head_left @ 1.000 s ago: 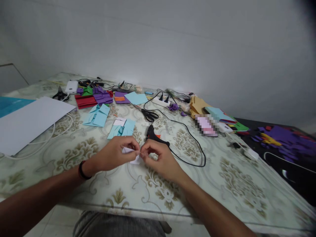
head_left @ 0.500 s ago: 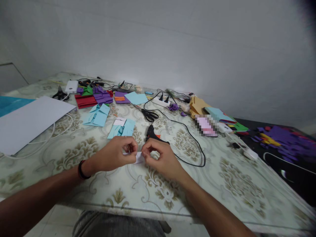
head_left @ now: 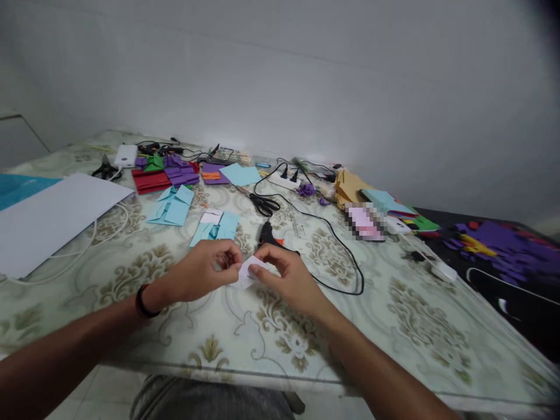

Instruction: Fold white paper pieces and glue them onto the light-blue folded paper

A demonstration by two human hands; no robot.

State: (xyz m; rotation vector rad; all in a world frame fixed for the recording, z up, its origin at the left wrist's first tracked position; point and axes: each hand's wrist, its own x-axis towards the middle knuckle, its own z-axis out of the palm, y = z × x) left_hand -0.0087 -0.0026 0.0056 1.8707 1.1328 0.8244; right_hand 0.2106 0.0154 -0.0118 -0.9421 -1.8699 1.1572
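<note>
Between my hands is a small piece of white paper [head_left: 245,279], tilted up from the table. My right hand [head_left: 286,277] pinches its right side, thumb on the near face and fingers behind. At its left edge the thumb and forefinger of my left hand [head_left: 205,269] are closed on it. Just beyond my hands lie a folded light blue paper piece [head_left: 228,224] with a small white paper [head_left: 212,216] at its corner and a black glue gun [head_left: 266,232]. Another folded light blue paper [head_left: 172,205] sits farther left.
Black scissors [head_left: 263,204] lie behind the glue gun, whose black cord [head_left: 350,256] loops to the right. A white power strip [head_left: 283,181] is near the wall. White sheets [head_left: 56,216] cover the left side. A phone [head_left: 365,223] and purple scraps [head_left: 511,248] are at right.
The white paper has turned up, so more of its face shows. My right thumb has shifted onto that face, while my left hand stays at the left edge.
</note>
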